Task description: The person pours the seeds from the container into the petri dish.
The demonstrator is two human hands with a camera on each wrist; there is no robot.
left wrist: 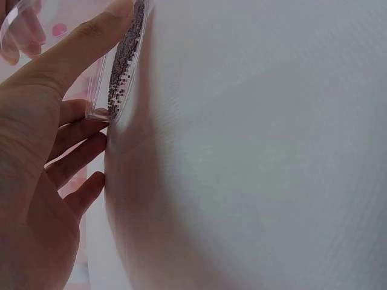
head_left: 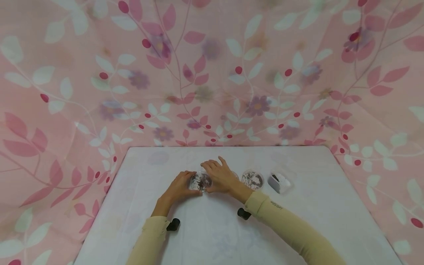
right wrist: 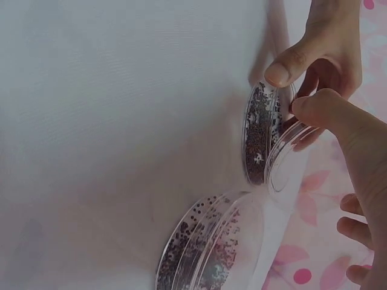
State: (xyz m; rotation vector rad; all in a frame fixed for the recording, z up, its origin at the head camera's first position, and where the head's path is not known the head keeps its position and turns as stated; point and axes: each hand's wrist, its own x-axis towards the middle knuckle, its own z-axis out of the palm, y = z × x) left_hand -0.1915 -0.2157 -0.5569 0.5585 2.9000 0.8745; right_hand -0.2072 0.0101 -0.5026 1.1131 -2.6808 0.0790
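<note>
A clear round petri dish [head_left: 196,183] with small dark grains lies on the table between both hands. My left hand [head_left: 177,188] holds its rim from the left, the thumb at the near side; the left wrist view shows the dish [left wrist: 126,63] edge-on. My right hand [head_left: 220,178] pinches a clear round lid [right wrist: 285,169] between thumb and fingers. That lid stands tilted at the right side of the dish [right wrist: 257,142], leaving its grains partly uncovered. Other right fingers are spread in the right wrist view.
Right of the hands sits another round dish [head_left: 252,179] of dark grains; one more dish [head_left: 236,175] is mostly hidden behind my right hand. Farther right is a clear box [head_left: 281,182] with white and dark contents. A floral curtain [head_left: 212,73] hangs behind the white table [head_left: 212,235].
</note>
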